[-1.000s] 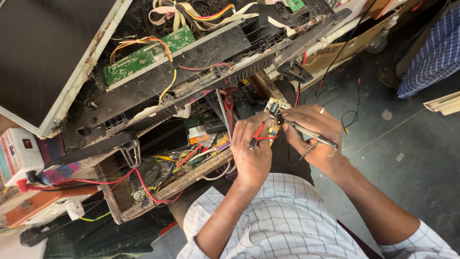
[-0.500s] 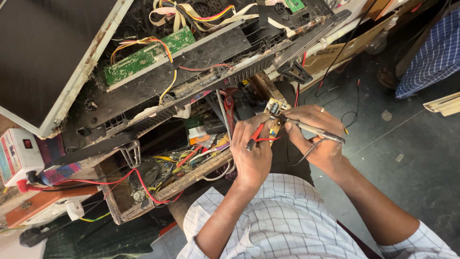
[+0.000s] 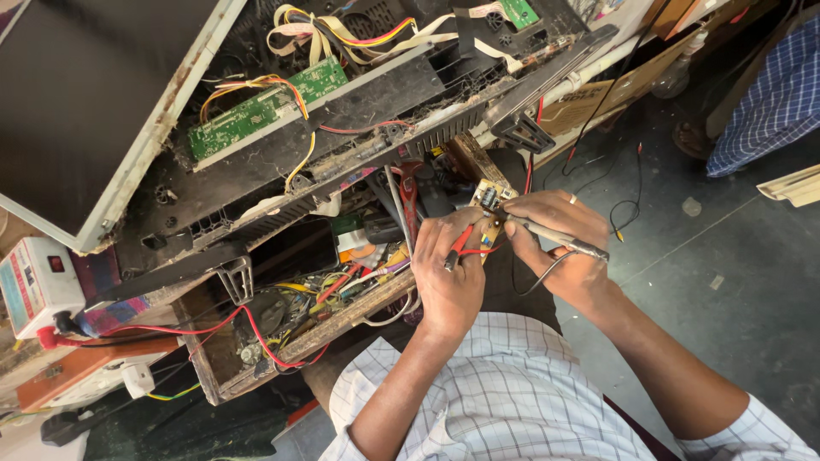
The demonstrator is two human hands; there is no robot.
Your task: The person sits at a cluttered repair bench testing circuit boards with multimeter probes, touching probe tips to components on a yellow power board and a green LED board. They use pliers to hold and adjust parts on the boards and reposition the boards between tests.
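My left hand (image 3: 448,275) grips a red test probe (image 3: 455,247) and steadies a small tan circuit board (image 3: 490,205). In my right hand (image 3: 559,248) is a black probe (image 3: 555,236), held like a pen with its tip on the board. Black and red leads run from the probes past my wrists. Both hands hover over my lap, just in front of an open wooden drawer (image 3: 342,320).
A dismantled flat monitor (image 3: 111,94) with a green circuit board (image 3: 265,107) and ribbon cables leans at the back. The drawer holds several tools and wires. A white meter box (image 3: 34,286) sits at the left. A person in blue checked cloth (image 3: 760,94) is at the upper right.
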